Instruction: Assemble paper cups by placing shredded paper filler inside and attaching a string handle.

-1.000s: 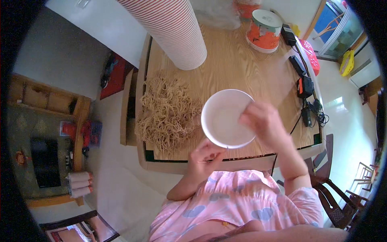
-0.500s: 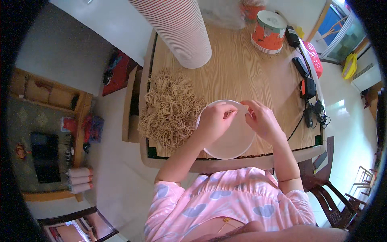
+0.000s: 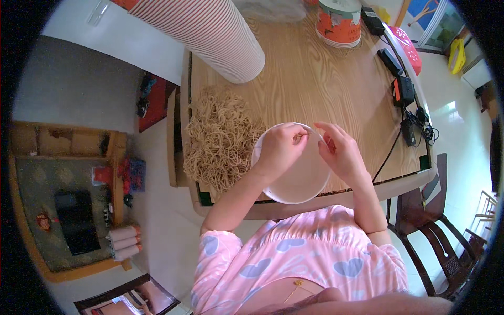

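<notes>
A white round paper bucket [image 3: 300, 184] stands at the table's near edge, its open top facing me. Over its far-left rim, my left hand [image 3: 283, 149] is closed in a pinch on a thin tan cord [image 3: 301, 137], mostly hidden by the fingers. My right hand [image 3: 341, 152] is at the far-right rim, its thumb and index finger apart, with nothing plainly held between them. To the left of the bucket lies a large tangled heap of tan cords [image 3: 220, 139]. Behind that heap leans a tall stack of nested white paper buckets [image 3: 226, 44].
An orange and green printed bucket [image 3: 338, 26] stands at the far right of the wood-grain table [image 3: 294, 68]. Black power adapters [image 3: 403, 92] and cables run along the right edge, beside a red plastic stool [image 3: 407, 47]. A dark wooden chair [image 3: 420, 210] is at the right.
My right thumb and index finger have spread apart a little at the rim. The left hand stays pinched over the bucket. The whole view has shifted, so the table's far end sits higher.
</notes>
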`<control>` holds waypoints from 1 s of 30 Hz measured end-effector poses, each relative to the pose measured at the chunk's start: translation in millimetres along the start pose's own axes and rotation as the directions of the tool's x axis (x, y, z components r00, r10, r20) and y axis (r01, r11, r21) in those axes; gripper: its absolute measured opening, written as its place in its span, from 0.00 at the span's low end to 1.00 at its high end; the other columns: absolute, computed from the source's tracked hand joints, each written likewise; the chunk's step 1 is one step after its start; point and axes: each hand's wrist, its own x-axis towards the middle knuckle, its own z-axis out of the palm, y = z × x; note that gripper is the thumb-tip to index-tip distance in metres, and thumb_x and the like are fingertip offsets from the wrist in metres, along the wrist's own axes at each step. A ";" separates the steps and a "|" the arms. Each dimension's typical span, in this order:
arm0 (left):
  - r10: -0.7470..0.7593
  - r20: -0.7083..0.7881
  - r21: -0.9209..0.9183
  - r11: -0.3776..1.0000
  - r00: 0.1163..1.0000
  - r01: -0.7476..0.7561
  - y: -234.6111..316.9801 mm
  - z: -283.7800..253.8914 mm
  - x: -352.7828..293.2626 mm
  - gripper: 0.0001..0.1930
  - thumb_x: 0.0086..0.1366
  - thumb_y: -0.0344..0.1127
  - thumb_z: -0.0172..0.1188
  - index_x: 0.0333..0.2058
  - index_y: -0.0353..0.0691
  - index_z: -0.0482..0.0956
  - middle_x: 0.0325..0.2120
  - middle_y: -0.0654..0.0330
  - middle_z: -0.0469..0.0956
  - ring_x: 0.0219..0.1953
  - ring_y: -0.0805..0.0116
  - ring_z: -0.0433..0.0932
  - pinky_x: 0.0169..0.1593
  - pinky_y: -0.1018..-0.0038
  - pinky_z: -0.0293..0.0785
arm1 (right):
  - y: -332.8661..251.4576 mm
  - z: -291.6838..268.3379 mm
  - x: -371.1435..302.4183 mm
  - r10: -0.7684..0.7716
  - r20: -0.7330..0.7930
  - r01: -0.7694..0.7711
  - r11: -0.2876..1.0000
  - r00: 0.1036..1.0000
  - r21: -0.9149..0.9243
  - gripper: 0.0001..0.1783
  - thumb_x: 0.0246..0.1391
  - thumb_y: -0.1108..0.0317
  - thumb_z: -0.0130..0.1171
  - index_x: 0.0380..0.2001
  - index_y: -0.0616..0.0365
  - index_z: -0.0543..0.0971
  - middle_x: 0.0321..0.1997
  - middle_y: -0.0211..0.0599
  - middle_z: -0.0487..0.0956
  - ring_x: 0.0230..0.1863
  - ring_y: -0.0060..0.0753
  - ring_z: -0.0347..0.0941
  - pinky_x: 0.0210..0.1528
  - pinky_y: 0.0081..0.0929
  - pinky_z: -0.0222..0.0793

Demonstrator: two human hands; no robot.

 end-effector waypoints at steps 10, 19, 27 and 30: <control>0.002 -0.014 0.012 1.000 1.000 -0.002 2.4 4.3 1.7 0.03 0.52 0.27 0.61 0.26 0.36 0.79 0.21 0.56 0.76 0.22 0.62 0.75 0.28 0.68 0.69 | 24.9 0.0 9.2 0.261 0.179 -0.317 0.802 0.948 0.506 0.13 0.62 0.65 0.50 0.40 0.62 0.78 0.25 0.26 0.75 0.24 0.14 0.65 0.25 0.14 0.62; -0.063 0.022 0.034 0.997 0.998 0.062 9.0 6.2 1.5 0.05 0.52 0.27 0.63 0.30 0.38 0.80 0.19 0.60 0.73 0.20 0.72 0.70 0.25 0.75 0.66 | 54.9 20.3 15.9 0.219 0.211 -0.304 0.694 0.953 0.652 0.09 0.60 0.66 0.54 0.34 0.62 0.76 0.26 0.24 0.74 0.27 0.13 0.66 0.26 0.14 0.62; 0.208 -0.050 0.496 0.854 0.977 -0.157 19.5 -14.1 7.4 0.07 0.53 0.35 0.64 0.31 0.43 0.79 0.31 0.61 0.73 0.29 0.61 0.79 0.31 0.65 0.75 | 45.6 14.7 18.9 0.117 -0.011 -0.104 0.919 0.993 0.381 0.06 0.58 0.69 0.54 0.34 0.61 0.73 0.28 0.37 0.77 0.30 0.24 0.71 0.31 0.24 0.68; 0.234 0.023 0.437 0.872 0.972 -0.221 8.3 -18.8 7.1 0.06 0.54 0.35 0.64 0.30 0.43 0.79 0.29 0.61 0.73 0.29 0.60 0.78 0.31 0.65 0.75 | 22.5 6.2 23.1 0.144 -0.010 -0.138 0.963 0.989 0.232 0.05 0.57 0.69 0.54 0.34 0.59 0.73 0.29 0.45 0.78 0.31 0.36 0.76 0.32 0.30 0.70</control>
